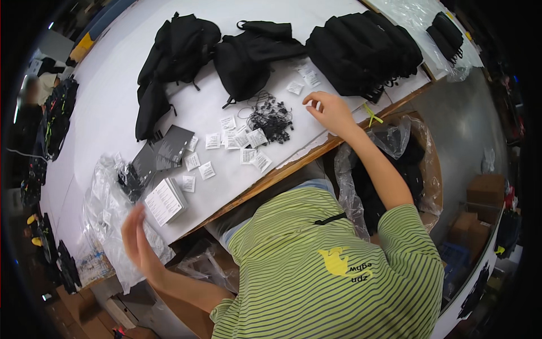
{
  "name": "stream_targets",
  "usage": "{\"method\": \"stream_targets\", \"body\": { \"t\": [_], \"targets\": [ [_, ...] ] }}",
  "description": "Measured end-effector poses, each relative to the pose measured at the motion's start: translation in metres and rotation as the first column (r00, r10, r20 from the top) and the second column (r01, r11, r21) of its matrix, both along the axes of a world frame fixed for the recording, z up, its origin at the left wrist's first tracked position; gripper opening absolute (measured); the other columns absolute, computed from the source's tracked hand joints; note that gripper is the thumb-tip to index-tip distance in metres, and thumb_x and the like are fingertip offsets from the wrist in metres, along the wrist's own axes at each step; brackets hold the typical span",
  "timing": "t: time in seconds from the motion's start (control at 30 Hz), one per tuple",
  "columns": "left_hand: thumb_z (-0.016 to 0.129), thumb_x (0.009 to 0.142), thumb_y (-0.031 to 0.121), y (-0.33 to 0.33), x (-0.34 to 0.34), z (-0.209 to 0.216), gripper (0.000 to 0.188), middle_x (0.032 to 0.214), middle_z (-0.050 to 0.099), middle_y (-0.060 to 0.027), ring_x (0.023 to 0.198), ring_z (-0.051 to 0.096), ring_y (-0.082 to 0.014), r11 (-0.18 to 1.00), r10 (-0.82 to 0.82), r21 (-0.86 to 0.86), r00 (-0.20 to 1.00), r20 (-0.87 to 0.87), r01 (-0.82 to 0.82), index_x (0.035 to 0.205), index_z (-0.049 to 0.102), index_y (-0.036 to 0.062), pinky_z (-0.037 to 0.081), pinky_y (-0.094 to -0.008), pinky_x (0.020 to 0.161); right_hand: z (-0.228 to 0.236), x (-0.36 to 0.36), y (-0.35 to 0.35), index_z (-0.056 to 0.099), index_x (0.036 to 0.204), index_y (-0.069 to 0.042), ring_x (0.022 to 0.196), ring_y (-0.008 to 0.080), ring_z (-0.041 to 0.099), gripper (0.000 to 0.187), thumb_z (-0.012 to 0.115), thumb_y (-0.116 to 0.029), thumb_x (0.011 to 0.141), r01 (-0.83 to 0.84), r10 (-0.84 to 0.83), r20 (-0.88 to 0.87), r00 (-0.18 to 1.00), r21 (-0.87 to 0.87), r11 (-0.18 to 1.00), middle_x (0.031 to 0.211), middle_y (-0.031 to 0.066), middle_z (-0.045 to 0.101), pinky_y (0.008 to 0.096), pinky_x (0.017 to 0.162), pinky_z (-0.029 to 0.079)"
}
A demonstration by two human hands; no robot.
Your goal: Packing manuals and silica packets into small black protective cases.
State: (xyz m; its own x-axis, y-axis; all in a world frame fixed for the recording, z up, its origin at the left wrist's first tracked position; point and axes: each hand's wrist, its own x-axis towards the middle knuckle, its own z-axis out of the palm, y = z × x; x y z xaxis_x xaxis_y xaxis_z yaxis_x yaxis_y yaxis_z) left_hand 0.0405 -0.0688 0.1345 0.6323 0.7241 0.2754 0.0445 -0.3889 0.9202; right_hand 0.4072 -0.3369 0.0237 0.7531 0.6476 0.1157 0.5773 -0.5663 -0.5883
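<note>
My left hand (pixel 135 240), a little blurred, has its fingers stretched out and nothing visible in it. It is beside a stack of white printed cards (pixel 165 202) and a crumpled clear plastic bag (pixel 104 206). Over the table's near edge, my right hand (pixel 330 113) is loosely curled, thumb and forefinger apart, with nothing visible between them. Nearest to it are a few small white sachets (pixel 294 87) and a tangled pile of black cords with small clips (pixel 272 120). More white sachets (pixel 230 138) lie scattered left of the cords.
Black backpacks (pixel 243 65) lie across the white table (pixel 107 101), with a row of black bags (pixel 364 53) at the far right. Dark grey sheets (pixel 172 148) rest near the cards. Below the edge at right stands a plastic-lined carton (pixel 432 164) holding black items.
</note>
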Motion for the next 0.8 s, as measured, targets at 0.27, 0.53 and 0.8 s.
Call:
{"method": "stream_targets", "body": {
  "t": [0.27,0.53,0.8],
  "targets": [
    [0.064,0.086,0.041,0.068,-0.034,-0.122,0.07,0.136,0.038,-0.0255,0.126,0.036,-0.0386,0.813,0.525,0.537,0.68,-0.512,-0.224,0.132,0.042,-0.0074,0.026,-0.0445,0.107,-0.02,0.002,0.042,0.063,0.088,-0.01,0.075,0.0262,0.062,0.016,0.069,-0.02,0.078,0.06,-0.05,0.078,0.996,-0.134,0.989,0.081,0.0055,0.062,0.0368,0.066,0.049],
    [0.065,0.086,0.04,0.045,-0.022,-0.125,0.07,0.137,0.037,-0.0243,0.126,0.036,-0.0399,0.854,0.488,0.432,0.733,-0.475,-0.289,0.132,0.042,-0.0075,0.029,-0.046,0.105,-0.033,-0.009,0.049,0.065,0.077,-0.007,0.073,0.0268,0.063,0.012,0.066,-0.019,0.079,0.113,-0.113,0.067,0.991,0.01,0.994,0.08,0.0075,0.064,0.0367,0.065,0.05],
    [0.071,0.08,0.018,0.041,-0.011,-0.109,0.038,0.114,0.047,-0.0169,0.101,0.047,-0.0301,0.727,0.609,0.579,0.737,-0.293,-0.37,0.104,0.052,-0.0035,0.038,-0.0396,0.091,0.04,-0.002,0.066,0.068,0.08,-0.005,0.061,0.012,0.059,0.013,0.069,-0.018,0.081,0.061,-0.036,-0.062,0.997,0.464,0.884,0.074,0.0023,0.066,0.025,0.058,0.045]
  ]
}}
